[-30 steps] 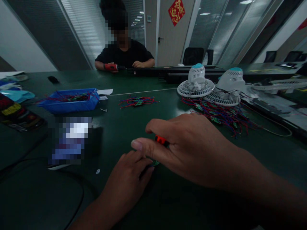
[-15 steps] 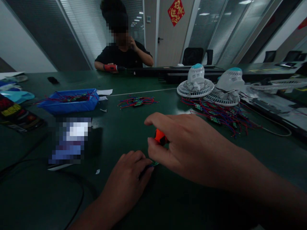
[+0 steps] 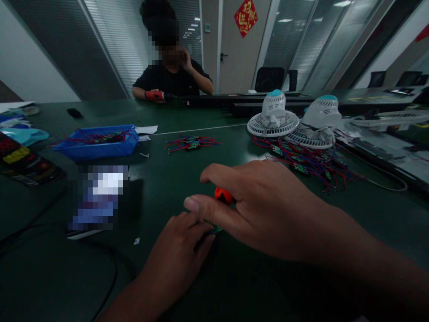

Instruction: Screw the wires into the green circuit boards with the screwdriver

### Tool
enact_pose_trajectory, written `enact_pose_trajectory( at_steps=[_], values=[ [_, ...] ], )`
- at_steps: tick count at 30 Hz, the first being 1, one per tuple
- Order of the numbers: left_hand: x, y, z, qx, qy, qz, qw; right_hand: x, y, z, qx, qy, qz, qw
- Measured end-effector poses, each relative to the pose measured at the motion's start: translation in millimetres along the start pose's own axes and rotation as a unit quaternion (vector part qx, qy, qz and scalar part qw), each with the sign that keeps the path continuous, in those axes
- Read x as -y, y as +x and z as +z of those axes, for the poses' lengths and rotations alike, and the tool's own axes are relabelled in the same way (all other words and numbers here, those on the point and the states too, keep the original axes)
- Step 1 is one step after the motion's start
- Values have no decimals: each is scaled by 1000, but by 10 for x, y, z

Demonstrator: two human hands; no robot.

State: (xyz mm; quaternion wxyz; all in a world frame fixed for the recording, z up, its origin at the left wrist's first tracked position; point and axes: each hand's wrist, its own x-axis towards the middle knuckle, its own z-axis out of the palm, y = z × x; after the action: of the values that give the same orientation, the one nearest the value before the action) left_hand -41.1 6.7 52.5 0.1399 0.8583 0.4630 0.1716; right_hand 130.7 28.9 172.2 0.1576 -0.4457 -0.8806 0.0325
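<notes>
Fingers [image 3: 201,230] grip circuit board [image 3: 217,230] left, orange tool [image 3: 223,195] right — gold-on-red Chinese characters [image 3: 241,19] beyond.

The fingers [image 3: 201,230] largely hide the green board [image 3: 218,230] and orange-black object [image 3: 224,193].

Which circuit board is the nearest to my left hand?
The green circuit board partly covered by your left hand. The other boards lie farther away: in the blue bin, the middle cluster and the pile by the white fans.
</notes>
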Motion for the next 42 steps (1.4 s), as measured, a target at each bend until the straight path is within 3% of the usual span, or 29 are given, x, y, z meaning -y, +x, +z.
enact_pose_trajectory(
  at_steps=[12, 21, 26, 36, 42],
  values=[
    [27, -8, 8, 0, 1, 8, 1000, -2, -37, 28, -22, -11, 5, 1000],
    [19, -4, 10, -19, -31, -7, 999, 25, -40, -36, 16, 40, 15, 999],
    [30, -13, 31, -32, -41, -1, 999, 22, -44, -28, 15, 15, -3, 1000],
    [7, 14, -8, 26, 1, -3, 1000, -30, -7, 20, -19, -47, 0, 999],
    [8, 3, -10, 22, -10, -1, 1000, -28, -29, 31, -30, -16, 0, 999]
  ],
)
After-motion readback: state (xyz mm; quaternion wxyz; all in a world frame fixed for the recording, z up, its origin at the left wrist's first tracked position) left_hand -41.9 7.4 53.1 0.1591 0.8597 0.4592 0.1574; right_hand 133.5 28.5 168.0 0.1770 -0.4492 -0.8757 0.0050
